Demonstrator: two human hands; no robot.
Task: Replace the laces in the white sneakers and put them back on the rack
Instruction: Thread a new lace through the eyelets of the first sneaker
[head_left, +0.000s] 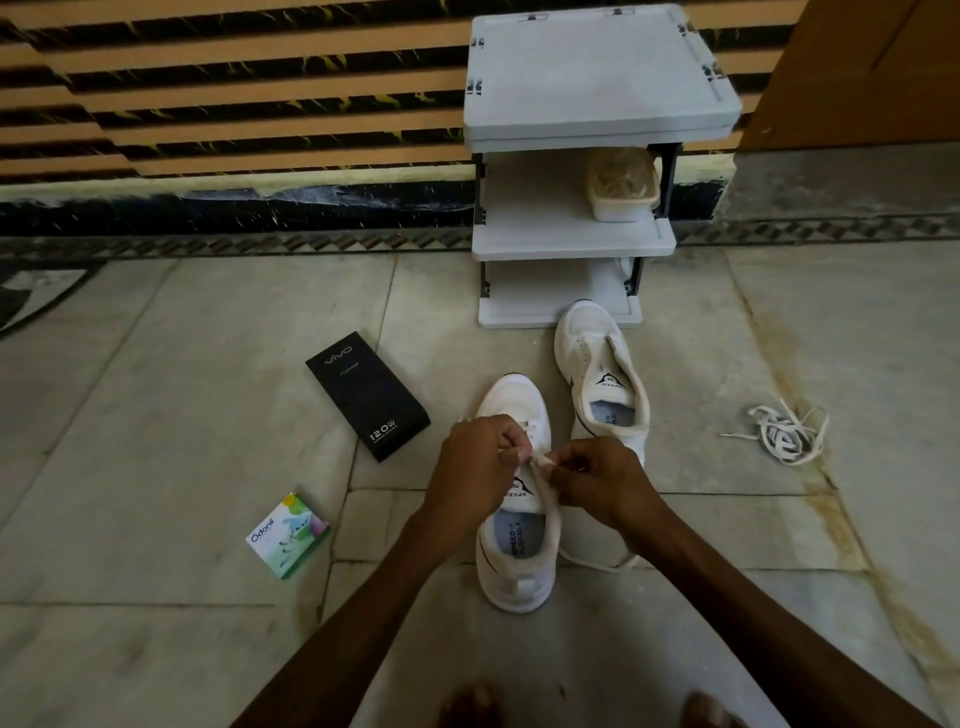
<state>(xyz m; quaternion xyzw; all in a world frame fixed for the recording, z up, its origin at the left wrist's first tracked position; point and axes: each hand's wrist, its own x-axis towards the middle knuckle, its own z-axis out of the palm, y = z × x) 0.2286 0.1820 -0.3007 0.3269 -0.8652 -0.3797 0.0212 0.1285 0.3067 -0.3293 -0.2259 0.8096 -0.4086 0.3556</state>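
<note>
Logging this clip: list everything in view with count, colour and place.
near sneaker: one, white, floor, under hands
far sneaker: one, white, floor, by rack
lace: one, cream, near sneaker, end trailing right
loose laces: one heap, cream, floor, far right
rack: one, grey, against wall
container: one, translucent, rack's middle shelf
black box: one, black, floor, left
Odonil box: one, green-white, floor, left
left hand: one, pinches lace
right hand: one, pinches lace

White sneakers (519, 519), grey rack (597, 78), black box (369, 395), tan-and-black striped wall (234, 78)
</note>
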